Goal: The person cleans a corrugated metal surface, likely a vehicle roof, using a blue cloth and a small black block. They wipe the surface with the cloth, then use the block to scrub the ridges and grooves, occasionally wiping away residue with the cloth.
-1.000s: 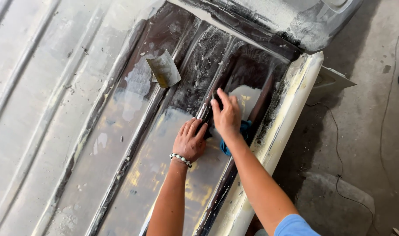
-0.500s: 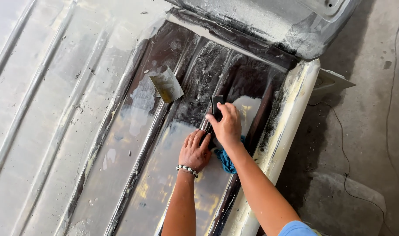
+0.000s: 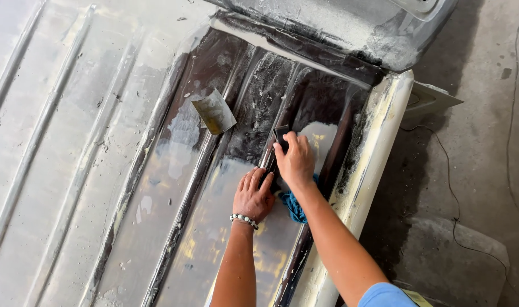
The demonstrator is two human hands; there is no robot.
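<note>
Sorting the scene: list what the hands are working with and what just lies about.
In use: right hand pressing a dark block; left hand flat on the ribbed panel; blue rag.
Lying about: scraper; cable on floor.

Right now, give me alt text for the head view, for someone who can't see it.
Two bare hands work on a ribbed metal panel: the right hand presses a dark block against a raised rib, with a blue cloth beneath its wrist, while the left hand, wearing a beaded bracelet, rests flat beside it. A loose scraper blade lies on the panel further up.
</note>
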